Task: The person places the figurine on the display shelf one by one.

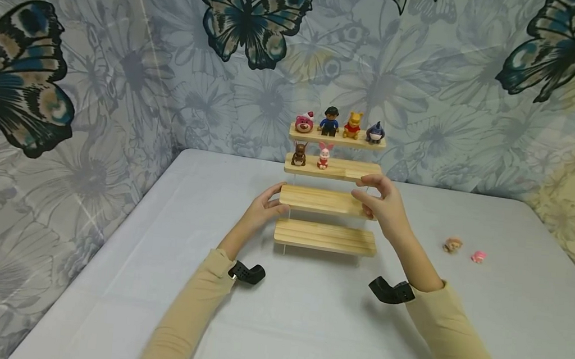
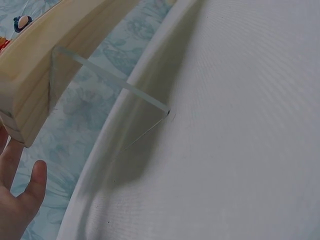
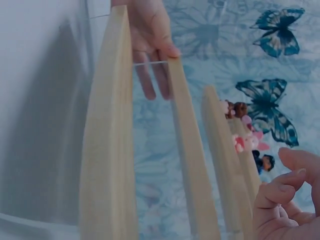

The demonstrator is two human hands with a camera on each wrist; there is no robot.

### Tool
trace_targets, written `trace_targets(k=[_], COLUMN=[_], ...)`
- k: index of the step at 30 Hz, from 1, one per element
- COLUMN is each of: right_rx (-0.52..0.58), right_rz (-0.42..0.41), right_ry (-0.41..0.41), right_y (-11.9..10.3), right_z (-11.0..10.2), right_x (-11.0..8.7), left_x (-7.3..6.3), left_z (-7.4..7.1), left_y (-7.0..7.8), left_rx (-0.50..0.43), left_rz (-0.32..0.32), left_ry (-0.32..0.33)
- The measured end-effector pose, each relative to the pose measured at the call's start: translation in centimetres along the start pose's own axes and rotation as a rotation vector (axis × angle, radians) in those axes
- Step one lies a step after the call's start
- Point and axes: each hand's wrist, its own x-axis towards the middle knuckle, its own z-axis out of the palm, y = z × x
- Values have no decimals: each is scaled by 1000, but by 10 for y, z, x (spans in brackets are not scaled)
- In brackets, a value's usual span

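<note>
A four-tier wooden display shelf (image 1: pixel 326 236) stands in the middle of the table. My left hand (image 1: pixel 261 207) touches the left end of the second tier from the bottom, its fingers fairly straight in the right wrist view. At the right end, my right hand (image 1: pixel 387 209) is close to the middle tiers, its fingers loosely bent with nothing visible between them. On the top tier are a pink bear (image 1: pixel 304 123), a dark-haired figure (image 1: pixel 330 122), a yellow bear (image 1: pixel 352 125) and a blue donkey (image 1: pixel 375 132). Below them stand a brown figure (image 1: pixel 299 154) and a pink piglet (image 1: pixel 323 156).
Two small figures, one brownish (image 1: pixel 452 245) and one pink (image 1: pixel 478 256), lie on the white table (image 1: pixel 306 327) to the right. Behind the table hangs a floral cloth (image 1: pixel 273 105) with butterflies. Clear supports (image 2: pixel 110 77) hold up the tiers.
</note>
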Motion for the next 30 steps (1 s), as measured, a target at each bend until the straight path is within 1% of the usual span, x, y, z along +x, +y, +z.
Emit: trace_targets(k=[5,7,10,14,17,20,24,27,30], right_rx=[18,32,8,-56,-76,-84,-96,-99,-92], right_rz=[-18,-27,-26,-7,11,22,30,41,49], right_ry=[13,5,-12,-31,-23,-18,-45,-60,-58], right_y=[6,8,9,10,11,12,13,14,15], right_z=[-7,-11,-16,-21,-26,-30,-35,-37,-38], right_x=[-8,-11,-15,-20,-23,-24,-26,-27,-29], left_x=[0,0,0,1,1,0,-1,-1,-1], left_z=[1,1,1,2,2,1,0,-1,-1], left_y=[1,1,2,3,3,4,5,4,3], left_rx=[-8,-10,-16,-21,-16,-12,-13,-13,-22], left_rz=[-10,-13,-10,-5,-10,-17,-19,-19,-18], left_ry=[-6,-6,-8,-12,-14,-11,-3,-6,-14])
